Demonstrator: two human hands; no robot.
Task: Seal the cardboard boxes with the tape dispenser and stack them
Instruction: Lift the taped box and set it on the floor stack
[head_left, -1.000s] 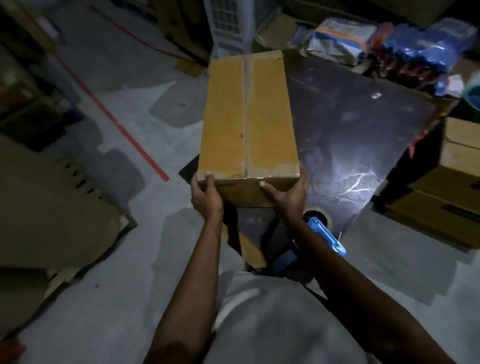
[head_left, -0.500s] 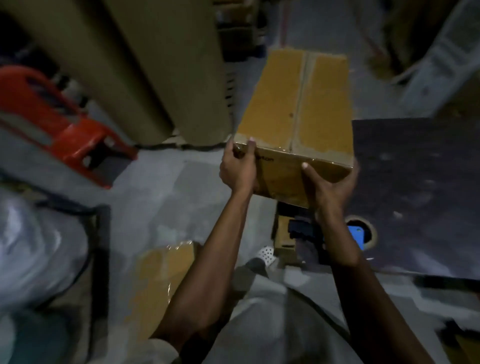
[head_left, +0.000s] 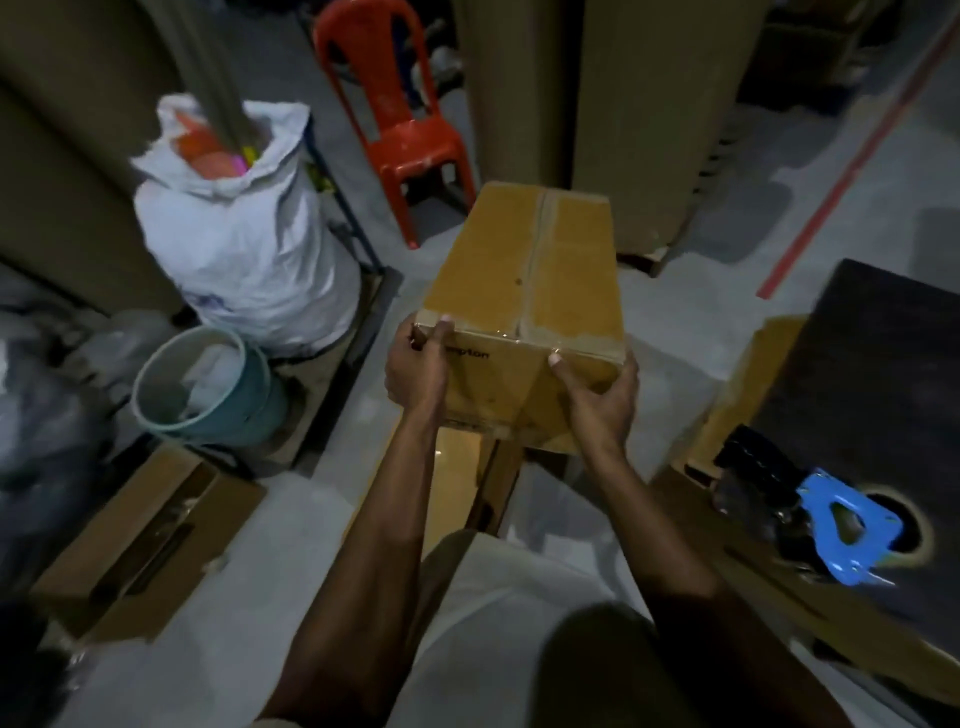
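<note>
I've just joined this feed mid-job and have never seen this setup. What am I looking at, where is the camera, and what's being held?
There is no machine here: these are a person's bare arms. Every picture comes from one wide-angle camera worn on their head, looking forward and down. The left hand and right hand grip the near end of a taped box, held up in front of them. The blue tape dispenser lies untouched on the dark table at right. On the floor stand a white sack, a bucket, a red chair and an open carton.
</note>
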